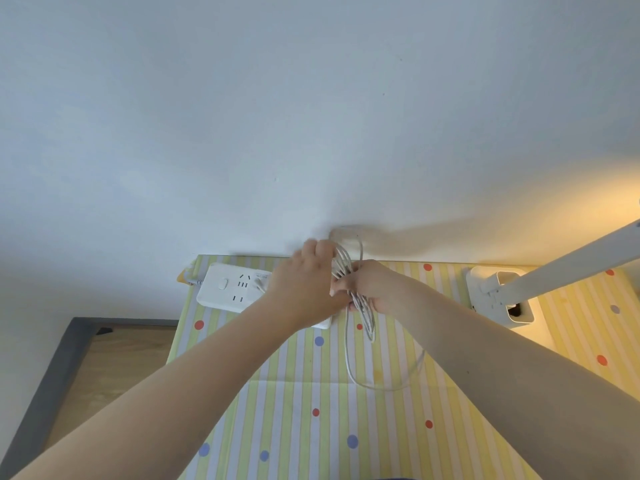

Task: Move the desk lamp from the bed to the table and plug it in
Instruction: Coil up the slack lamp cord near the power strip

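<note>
Right hand (372,289) gripped the coiled cord (360,299) mid-bundle; left hand (304,275) pinched its upper loops; light, limp, tangle-prone, I judged; best held near the plug.

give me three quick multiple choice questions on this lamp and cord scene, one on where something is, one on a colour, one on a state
1. Where does the power strip lie on the table?
A. far left, near the wall
B. near right corner
C. under the lamp base

2. What colour is the bundled cord?
A. black
B. white
C. red

3. What is the state of the cord?
A. lying flat and straight, untouched
B. gathered in loops, held by both hands
C. hanging off the table edge

Answers:
1. A, the strip sits by the table's far left edge, while the lamp base stands on the right.
2. B, its loops show white against the striped cloth.
3. B, the left hand and right hand grip the looped bundle above the table.
</note>
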